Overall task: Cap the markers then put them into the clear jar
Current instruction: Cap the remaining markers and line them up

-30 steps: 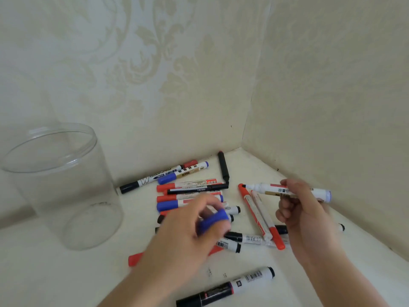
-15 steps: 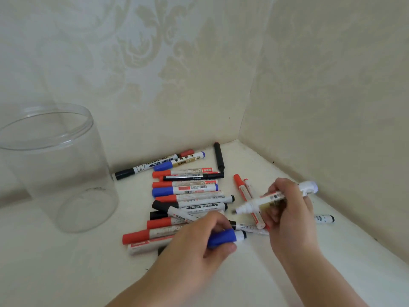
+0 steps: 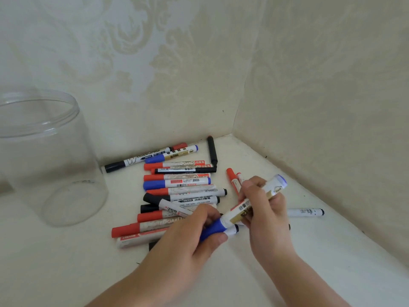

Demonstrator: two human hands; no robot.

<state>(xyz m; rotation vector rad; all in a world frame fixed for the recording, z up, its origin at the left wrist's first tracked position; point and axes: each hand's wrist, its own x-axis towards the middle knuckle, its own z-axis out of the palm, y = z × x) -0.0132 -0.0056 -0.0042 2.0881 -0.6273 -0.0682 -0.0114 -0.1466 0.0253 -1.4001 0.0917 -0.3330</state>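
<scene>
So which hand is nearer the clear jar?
Left. The left hand, pinching the blue cap, is right of the clear jar; the right hand, gripping the marker, is farther right.

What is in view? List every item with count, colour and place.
jar: one, clear, nothing inside, upright at left.
loose markers: a pile, too overlapped to count exactly; red, blue and black caps; on the table between jar and corner.
held marker: one, white barrel, blue end, tilted above the pile.
blue cap: one, at the held marker's lower tip.
table: one, cream.
walls: two, cream patterned, meeting in a corner.
left hand: grip on the blue cap.
right hand: grip on the held marker.
</scene>
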